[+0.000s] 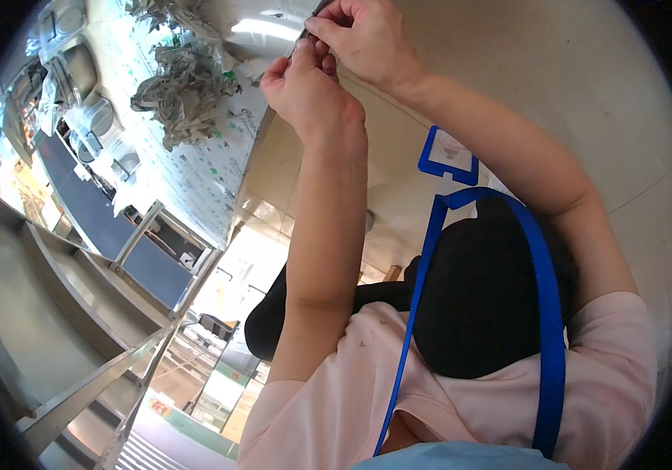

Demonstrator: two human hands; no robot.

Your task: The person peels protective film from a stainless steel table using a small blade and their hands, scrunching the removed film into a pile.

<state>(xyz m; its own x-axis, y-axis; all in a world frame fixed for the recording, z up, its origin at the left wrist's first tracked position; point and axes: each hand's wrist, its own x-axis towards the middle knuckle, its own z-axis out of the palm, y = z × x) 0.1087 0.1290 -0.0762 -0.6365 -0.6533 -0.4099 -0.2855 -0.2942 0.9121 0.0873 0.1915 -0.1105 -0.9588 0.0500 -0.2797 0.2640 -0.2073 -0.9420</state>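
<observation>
My left hand and my right hand are close together at the top of the view. Fingers and thumbs of both are pinched around a small, thin dark grey piece, which is mostly hidden by the fingers and cut off by the frame edge, so its kind cannot be told. Left of my hands lies a heap of crumpled grey pieces on a work surface covered with a printed white sheet. More such grey pieces sit at the top edge.
Clear plastic containers stand along the far side of the work surface. A metal rack is at the left. A blue badge holder on a blue lanyard hangs in front of my body, above the tiled floor.
</observation>
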